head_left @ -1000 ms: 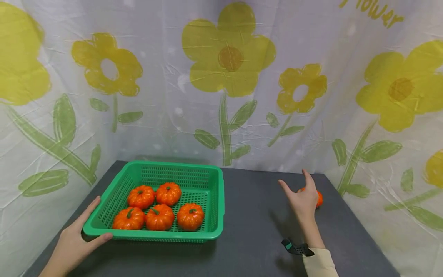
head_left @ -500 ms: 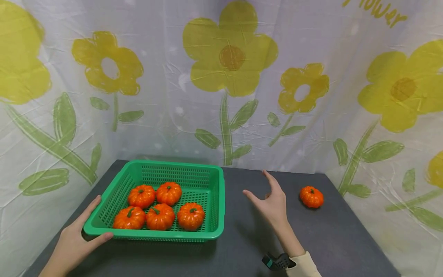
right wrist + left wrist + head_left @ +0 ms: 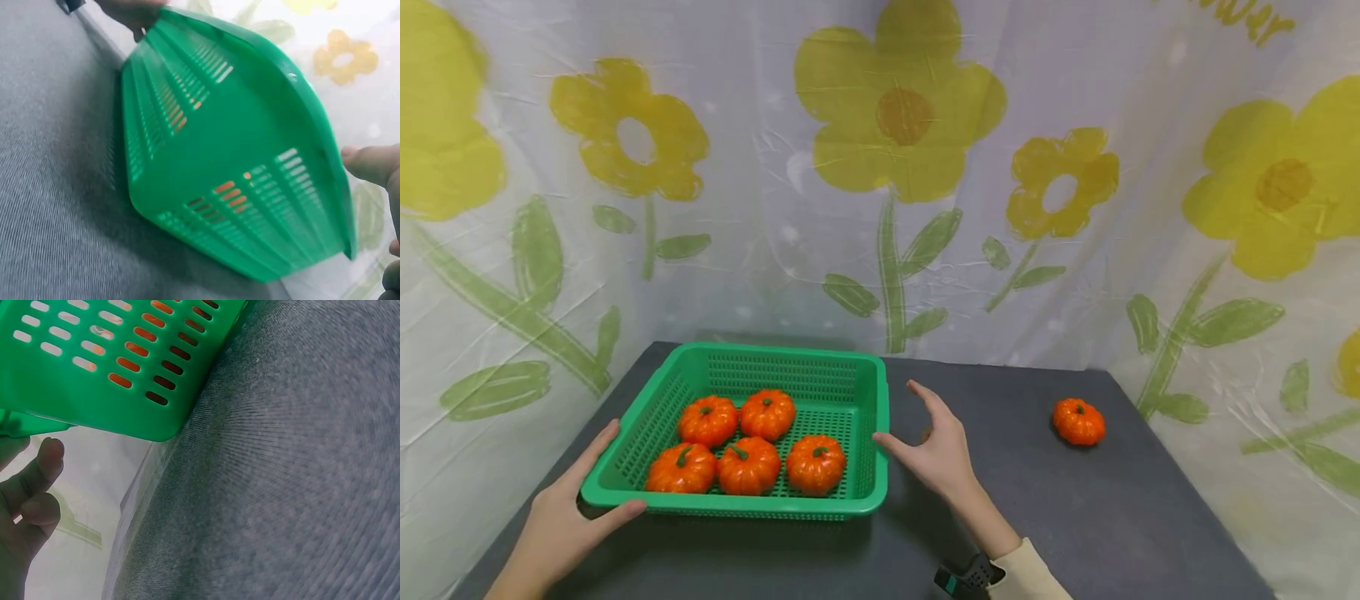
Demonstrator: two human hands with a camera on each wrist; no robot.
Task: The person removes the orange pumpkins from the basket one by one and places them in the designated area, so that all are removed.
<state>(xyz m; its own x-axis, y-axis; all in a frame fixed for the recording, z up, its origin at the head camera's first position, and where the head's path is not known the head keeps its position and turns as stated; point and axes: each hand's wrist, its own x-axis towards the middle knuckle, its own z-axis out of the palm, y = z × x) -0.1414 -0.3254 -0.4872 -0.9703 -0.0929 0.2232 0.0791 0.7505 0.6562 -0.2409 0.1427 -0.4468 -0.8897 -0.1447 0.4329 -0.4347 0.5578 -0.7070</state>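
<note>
My left hand (image 3: pixel 553 521), in the head view, grips the basket (image 3: pixel 760 504) at its near left corner; my right hand (image 3: pixel 942 454), spread and holding nothing, is at its right side. Five pumpkins (image 3: pixel 748 467) lie in the basket, a sixth pumpkin (image 3: pixel 1078 422) well to its right. Left wrist view: my bent fingers (image 3: pixel 50 459) just beside the basket. Right wrist view: my thumb (image 3: pixel 372 164) beside the basket, contact unclear.
</note>
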